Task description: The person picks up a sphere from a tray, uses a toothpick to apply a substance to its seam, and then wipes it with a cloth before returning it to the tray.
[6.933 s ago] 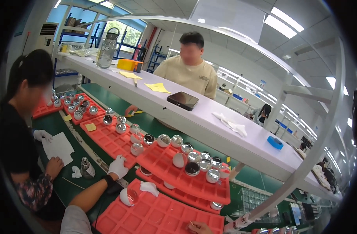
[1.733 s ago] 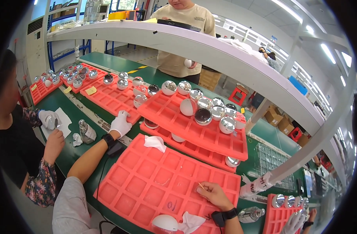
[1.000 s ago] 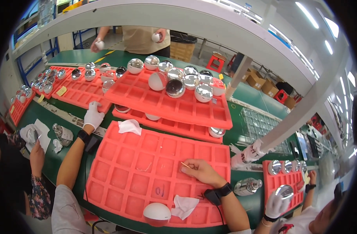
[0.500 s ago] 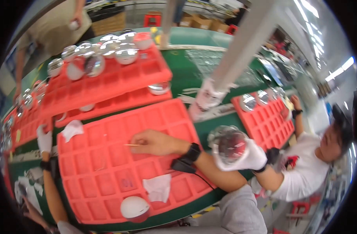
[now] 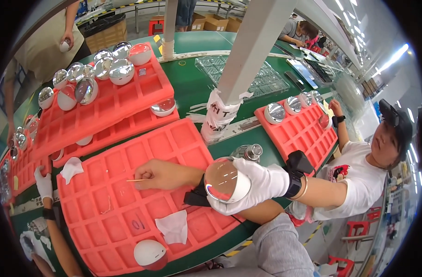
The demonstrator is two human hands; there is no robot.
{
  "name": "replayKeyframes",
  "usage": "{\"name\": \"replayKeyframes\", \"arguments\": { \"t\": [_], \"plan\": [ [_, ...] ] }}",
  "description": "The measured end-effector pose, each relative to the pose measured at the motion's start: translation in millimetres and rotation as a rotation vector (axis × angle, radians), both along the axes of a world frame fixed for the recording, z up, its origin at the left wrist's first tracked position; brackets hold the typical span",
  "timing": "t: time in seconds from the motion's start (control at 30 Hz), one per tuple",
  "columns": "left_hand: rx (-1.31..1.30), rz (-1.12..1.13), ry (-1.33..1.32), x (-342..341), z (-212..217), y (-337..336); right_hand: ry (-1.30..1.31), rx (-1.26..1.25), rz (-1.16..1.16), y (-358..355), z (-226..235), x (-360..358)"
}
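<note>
My right hand (image 5: 150, 174) is bare and pinches a thin wooden stick (image 5: 136, 180) above the red foam tray (image 5: 148, 199). My left hand (image 5: 43, 183), in a white glove, is by the tray's left edge with its fingers apart, holding nothing that shows. Near the tray's front edge lies a white, red-tinted dome (image 5: 149, 252). A white cloth (image 5: 173, 227) rests beside it, and another white cloth (image 5: 72, 169) covers the far left corner. From the right, a co-worker's white-gloved hand (image 5: 261, 182) holds a round white piece with a shiny face (image 5: 223, 179) over my right forearm.
Stacked red trays (image 5: 123, 102) at the far left bear several shiny domes (image 5: 122, 71). Another red tray (image 5: 299, 134) with domes stands at the right. A grey post (image 5: 248, 55) rises behind my tray. A small clear bottle (image 5: 248, 153) stands behind the co-worker's glove.
The co-worker's glove has brought the round piece leftward over my forearm, turning its shiny face. My right hand still pinches the stick. The whole view has shifted slightly.
</note>
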State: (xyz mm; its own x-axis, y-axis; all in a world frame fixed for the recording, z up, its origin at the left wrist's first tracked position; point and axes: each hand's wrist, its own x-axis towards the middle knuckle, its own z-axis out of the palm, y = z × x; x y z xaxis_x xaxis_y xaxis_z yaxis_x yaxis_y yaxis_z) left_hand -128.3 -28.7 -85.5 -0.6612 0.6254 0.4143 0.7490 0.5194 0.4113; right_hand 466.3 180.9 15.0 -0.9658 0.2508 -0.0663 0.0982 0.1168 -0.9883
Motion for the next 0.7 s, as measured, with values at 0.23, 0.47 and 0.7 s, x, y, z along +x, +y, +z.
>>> {"name": "replayKeyframes", "arguments": {
  "t": [0.23,0.47,0.7],
  "plan": [
    [-0.015,0.006,0.07,-8.4,0.3,-3.1,-0.013,0.028,0.016,0.2,12.0,-1.6],
    [-0.018,0.011,0.068,1.3,8.1,-2.0,-0.008,-0.028,0.011,0.4,5.1,-2.2],
    [0.002,0.06,0.051,25.1,19.3,-1.2,0.002,-0.051,0.015,0.3,11.6,-0.8]
  ]
}}
